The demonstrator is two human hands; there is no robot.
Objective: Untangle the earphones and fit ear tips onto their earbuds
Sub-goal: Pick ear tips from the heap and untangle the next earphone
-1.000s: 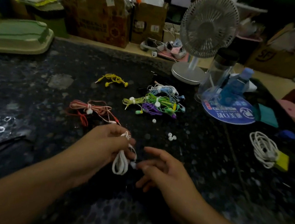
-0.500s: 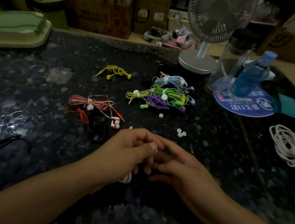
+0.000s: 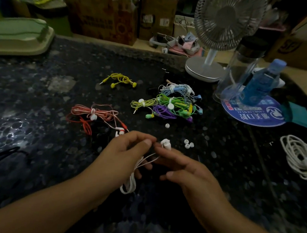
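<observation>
My left hand [image 3: 127, 151] pinches the cable of white earphones [image 3: 131, 181], whose coiled loops hang below the fist. My right hand [image 3: 179, 167] pinches a white earbud [image 3: 166, 143] of the same set between thumb and forefinger, just right of the left fingertips. Loose white ear tips [image 3: 188, 144] lie on the dark table beyond my right hand, and one more ear tip [image 3: 167, 125] sits farther back. Red and pink earphones [image 3: 93, 114] lie to the left of my left hand.
A pile of green, purple and blue earphones [image 3: 170, 104] and a yellow pair [image 3: 119, 80] lie mid-table. A white cable bundle [image 3: 299, 157] sits at the right edge. A fan [image 3: 207, 69], a clear jar [image 3: 242, 68] and a blue bottle [image 3: 259, 83] stand at the back right.
My hands have come together and then parted slightly; the right hand now pinches the white earbud, drawn out of the bundle that the left hand keeps holding.
</observation>
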